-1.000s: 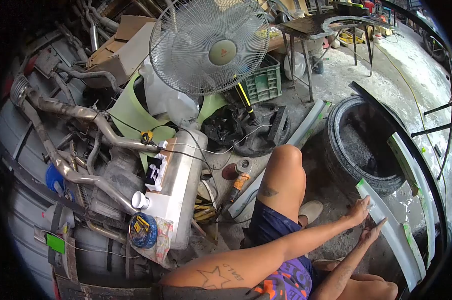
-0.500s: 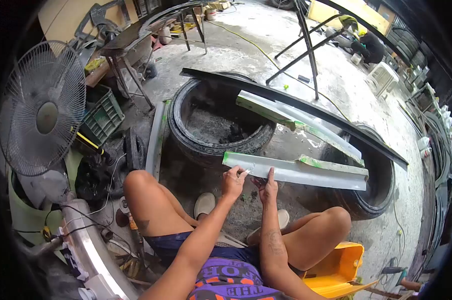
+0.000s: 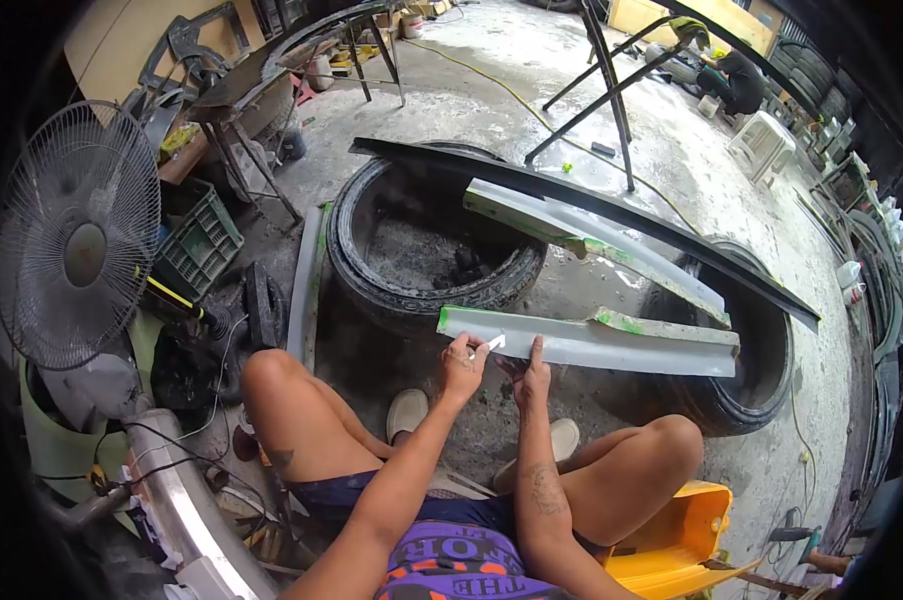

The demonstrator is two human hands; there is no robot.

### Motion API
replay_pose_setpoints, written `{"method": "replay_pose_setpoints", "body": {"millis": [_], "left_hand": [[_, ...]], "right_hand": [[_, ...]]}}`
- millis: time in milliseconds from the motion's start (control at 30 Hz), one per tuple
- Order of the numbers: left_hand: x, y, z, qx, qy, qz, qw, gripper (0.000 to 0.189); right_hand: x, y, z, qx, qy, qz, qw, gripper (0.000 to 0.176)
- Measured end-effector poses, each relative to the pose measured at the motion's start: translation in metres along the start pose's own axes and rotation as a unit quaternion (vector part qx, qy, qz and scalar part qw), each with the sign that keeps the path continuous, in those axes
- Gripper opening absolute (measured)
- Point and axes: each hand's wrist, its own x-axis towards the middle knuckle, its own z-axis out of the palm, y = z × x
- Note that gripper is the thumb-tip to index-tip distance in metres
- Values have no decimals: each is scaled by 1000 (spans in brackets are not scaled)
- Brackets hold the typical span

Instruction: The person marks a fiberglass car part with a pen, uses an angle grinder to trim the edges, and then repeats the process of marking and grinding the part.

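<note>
One grey strip lies crosswise, green end left; right hand seemingly grips it, left hand pinches a white piece.

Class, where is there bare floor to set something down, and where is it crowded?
Bare concrete: beyond the left tire, between dark table and yellow hose; also between metal stand and white chair. Crowded: around the fan and green crate, and around the nearest grey strip and right tire.

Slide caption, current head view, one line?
Left hand pinching a small white piece, right hand holding a grey trim strip beside a tire.
</note>
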Motion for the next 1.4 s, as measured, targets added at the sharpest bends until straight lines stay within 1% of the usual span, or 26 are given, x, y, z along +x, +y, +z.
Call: {"method": "replay_pose_setpoints", "body": {"millis": [33,133,267,333,467,567,667,767,833,933,1033,1167,1267,1367,1400], "left_hand": [[0,0,2,-6,3,-13,1000,18],[0,2,5,11,18,7,1000,17],[7,-5,13,-4,30,-8,1000,17],[9,-7,13,-20,23,-1,1000,18],[7,1,9,-27,21,0,999,19],[6,10,9,-13,-1,21,1000,19],[2,7,7,-50,-9,24,998,19],[2,-3,3,-52,5,19,998,19],[5,-2,2,-8,-1,11,1000,16],[10,-3,9,-29,21,36,999,14],[11,-1,12,-37,34,29,998,15],[7,2,8,-21,16,33,999,15],[11,5,9,-31,15,18,999,14],[16,12,4,-12,10,37,999,14],[21,9,4,18,1,87,996,14]], "right_hand": [[0,1,-1,-1,-5,1,1000,53],[-1,-2,-1,-10,-14,5,1000,53],[0,-1,0,-2,-17,-4,1000,53],[0,0,0,-3,3,-6,1000,53],[-1,0,0,1,-10,-5,1000,53],[-1,-1,-2,-1,-23,-11,1000,54],[-1,-3,-3,-3,-13,-5,1000,54],[0,-2,-2,-12,-4,4,1000,54],[2,0,-3,-5,-10,-4,1000,53],[3,0,-5,-17,-6,-3,1000,53],[0,-3,0,-9,-4,-7,1000,53],[0,-2,-2,-7,-1,-3,1000,54],[3,-2,-4,-7,-8,3,1000,56],[1,-1,-4,-9,-11,-9,1000,57],[0,-2,-3,-12,0,-5,1000,58]]}}
